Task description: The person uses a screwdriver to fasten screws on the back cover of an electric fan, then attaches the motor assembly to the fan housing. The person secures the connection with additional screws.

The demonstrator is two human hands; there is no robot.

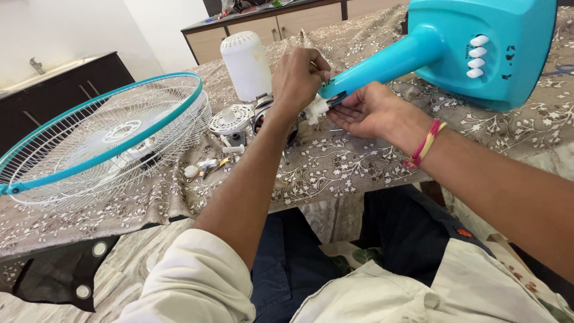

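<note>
**Two hands working at the neck of a dismantled turquoise fan**

A person is sitting at a table draped in a floral cloth (359,161). The left hand (299,81) is pinching the end of the turquoise plastic fan stand (478,48), whose neck is lying across the far right corner. The right hand (373,110), fingers loosely curled, is cupping a small white fitting (317,107) beneath that end. The fan appears well taken apart: the round white wire guard with turquoise rim (101,134) is lying at the left edge, and the white cylindrical motor cover (245,63) and loose small parts (206,168) are sitting mid-table.
</note>
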